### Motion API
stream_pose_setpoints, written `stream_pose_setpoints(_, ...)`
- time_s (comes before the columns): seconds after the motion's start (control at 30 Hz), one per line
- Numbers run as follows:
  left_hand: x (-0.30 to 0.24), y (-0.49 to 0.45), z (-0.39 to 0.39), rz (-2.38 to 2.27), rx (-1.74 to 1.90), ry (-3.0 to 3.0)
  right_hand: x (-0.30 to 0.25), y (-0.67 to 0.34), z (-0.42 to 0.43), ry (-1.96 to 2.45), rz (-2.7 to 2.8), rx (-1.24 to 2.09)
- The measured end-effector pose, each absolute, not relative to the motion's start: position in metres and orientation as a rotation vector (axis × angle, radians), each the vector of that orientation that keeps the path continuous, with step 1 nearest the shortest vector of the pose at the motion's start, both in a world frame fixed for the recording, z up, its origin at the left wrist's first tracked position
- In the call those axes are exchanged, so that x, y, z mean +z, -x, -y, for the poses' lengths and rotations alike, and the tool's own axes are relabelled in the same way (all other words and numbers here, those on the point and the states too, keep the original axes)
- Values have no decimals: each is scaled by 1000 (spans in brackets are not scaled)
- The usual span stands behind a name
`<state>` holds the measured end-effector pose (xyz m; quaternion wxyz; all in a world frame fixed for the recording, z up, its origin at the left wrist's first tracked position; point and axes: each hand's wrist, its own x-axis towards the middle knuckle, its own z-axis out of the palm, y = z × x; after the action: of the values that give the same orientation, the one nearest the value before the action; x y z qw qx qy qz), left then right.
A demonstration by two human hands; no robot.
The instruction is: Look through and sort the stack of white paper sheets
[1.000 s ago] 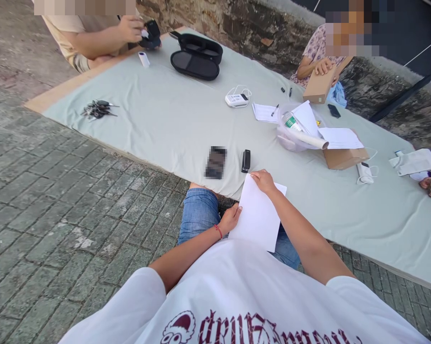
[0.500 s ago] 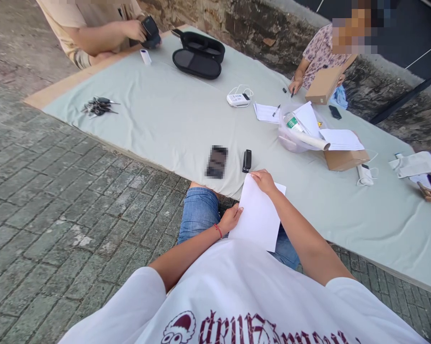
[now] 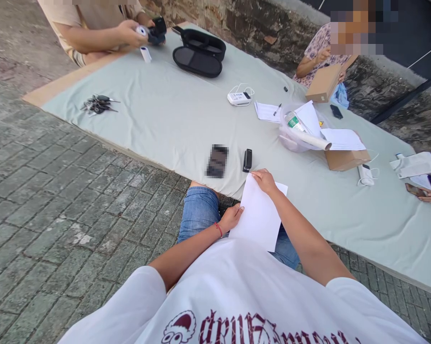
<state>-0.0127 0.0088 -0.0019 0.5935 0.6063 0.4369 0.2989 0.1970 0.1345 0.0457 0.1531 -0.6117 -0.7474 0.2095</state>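
Observation:
White paper [image 3: 258,217] lies over my lap and slopes up onto the table's near edge; whether it is one sheet or several I cannot tell. My left hand [image 3: 231,217] grips its left side, thumb on top. At its upper left corner, my right hand [image 3: 263,180] pinches the paper between thumb and fingers. Just beyond the right hand a black stapler [image 3: 247,160] rests on the cloth. To the left of the stapler is a dark, blurred-out flat object [image 3: 217,161].
The cloth-covered table [image 3: 158,124] carries keys [image 3: 99,104], an open black case [image 3: 199,52], a white power strip [image 3: 239,98], a plastic bag [image 3: 290,138] with a bottle and papers, and a cardboard box [image 3: 347,159]. Other people sit at the far side, the far left and the right edge.
My hands and the paper stay nearly still. The person at far left now holds a white roll beside the black device. The person across has raised a hand; the one at right tilts a phone.

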Motion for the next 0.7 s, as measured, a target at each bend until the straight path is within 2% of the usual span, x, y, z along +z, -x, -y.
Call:
stream_pose_setpoints(0.3, 9, 12, -7, -999, 741, -1347, 53, -198, -133, 1854, 2043, 670)
stream_pose_setpoints(0.57, 5, 13, -14, -856, 729, -637, 68, -199, -130, 1849, 2020, 661)
stream_pose_setpoints(0.7, 14, 12, -18, -873, 690, -576, 72, -190, -126, 1795, 2057, 630)
